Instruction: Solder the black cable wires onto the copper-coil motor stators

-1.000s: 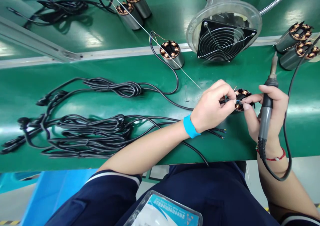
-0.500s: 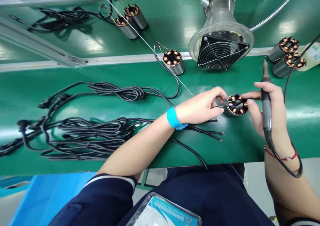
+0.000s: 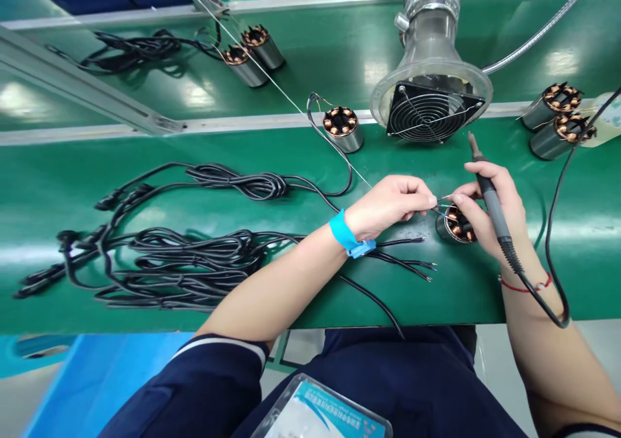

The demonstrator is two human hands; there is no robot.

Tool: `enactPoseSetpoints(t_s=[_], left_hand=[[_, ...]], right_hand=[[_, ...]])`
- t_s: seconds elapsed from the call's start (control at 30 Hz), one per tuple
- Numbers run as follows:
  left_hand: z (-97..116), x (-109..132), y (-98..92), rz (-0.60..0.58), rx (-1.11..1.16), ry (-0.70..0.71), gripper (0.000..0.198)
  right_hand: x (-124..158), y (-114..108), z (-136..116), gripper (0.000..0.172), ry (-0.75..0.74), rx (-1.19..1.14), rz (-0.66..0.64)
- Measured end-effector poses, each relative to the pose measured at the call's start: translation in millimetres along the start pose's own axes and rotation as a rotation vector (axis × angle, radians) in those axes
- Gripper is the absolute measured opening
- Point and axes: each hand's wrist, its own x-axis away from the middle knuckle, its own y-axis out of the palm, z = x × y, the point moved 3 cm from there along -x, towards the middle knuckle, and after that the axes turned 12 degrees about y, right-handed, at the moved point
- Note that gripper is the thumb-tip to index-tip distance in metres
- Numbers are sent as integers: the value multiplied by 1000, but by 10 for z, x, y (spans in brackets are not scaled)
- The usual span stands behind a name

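Note:
My left hand, with a blue band at its wrist, pinches thin wires between thumb and forefinger, just above a motor stator with copper windings. In my right hand rests a soldering iron, its tip pointing up and away from the stator. The right thumb and forefinger meet at the wire ends close to the left fingertips. These fingers hide part of the stator, which stands upright on the green bench.
Coiled black cables fill the left of the bench. A fume extractor with a fan grille hangs behind my hands. One wired stator stands at centre back, two more stators at right.
My right hand has moved left to the wires, and the iron's tip has swung left with it. The left fingertips have lifted slightly off the stator. The whole view has shifted a little.

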Motion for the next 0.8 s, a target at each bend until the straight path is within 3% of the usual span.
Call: enactPoseSetpoints(t_s=[0.23,0.4,0.6,0.8], left_hand=[[-126,-7,108,39,101,-30,21],[-163,-16,106,-43,128,-56,31],[-71,4,30,-106,56,-85,22],[-89,26,68,-1,78,-72,22]], right_hand=[[74,28,-5,40,13,-46,-11],[75,29,27,41,2,-20,-33],[135,-62,1,43,-166,38,155],[194,19,-55,36,-240,-12,-36]])
